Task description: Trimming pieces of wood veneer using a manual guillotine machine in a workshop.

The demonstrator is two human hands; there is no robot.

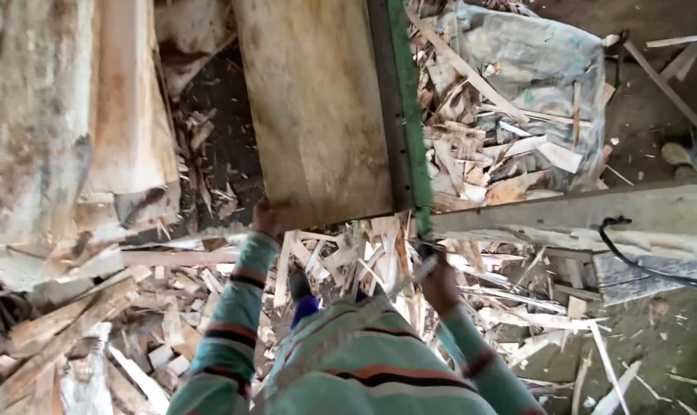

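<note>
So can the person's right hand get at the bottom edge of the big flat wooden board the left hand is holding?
Probably yes: the right hand grips the green-edged rail just beside the wide flat wooden board, with nothing between; the left hand already holds its lower edge.

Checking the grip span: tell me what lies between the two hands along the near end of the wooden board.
In the head view, the board's near edge runs from the left hand toward the right hand, with the green-edged rail next to the right hand. Wood scraps lie below.

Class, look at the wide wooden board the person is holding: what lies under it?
Below the board, wood offcuts and splinters litter the ground around its near edge. The left hand grips its corner. Whatever lies directly beneath the board is covered.
</note>
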